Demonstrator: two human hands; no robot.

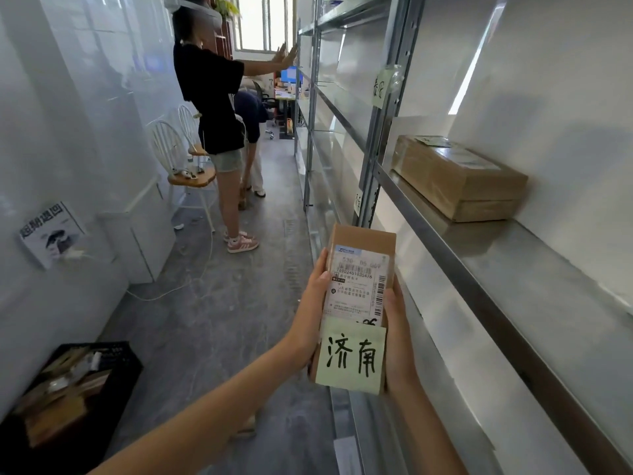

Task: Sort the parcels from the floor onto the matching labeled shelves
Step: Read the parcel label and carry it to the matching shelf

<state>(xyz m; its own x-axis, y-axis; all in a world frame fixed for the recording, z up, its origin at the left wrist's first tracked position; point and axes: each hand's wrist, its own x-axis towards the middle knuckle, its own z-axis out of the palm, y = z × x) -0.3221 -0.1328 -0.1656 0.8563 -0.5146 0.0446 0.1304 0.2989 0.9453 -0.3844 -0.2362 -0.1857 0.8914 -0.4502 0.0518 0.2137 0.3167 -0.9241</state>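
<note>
Between the left hand [313, 303] and right hand [399, 332] sits a small parcel [359, 289], both gripping its sides; green note [351, 356] on its near end, shelf [513, 286] right of hands.

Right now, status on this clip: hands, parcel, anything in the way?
Left hand and right hand both grip small parcel, green note reads 济南. Not yet shelved. One box on shelf. Person stands down aisle.

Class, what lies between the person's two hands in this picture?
In the head view, a small cardboard parcel lies between the left hand and right hand, held at its sides. It carries a shipping label and a green handwritten note.
</note>
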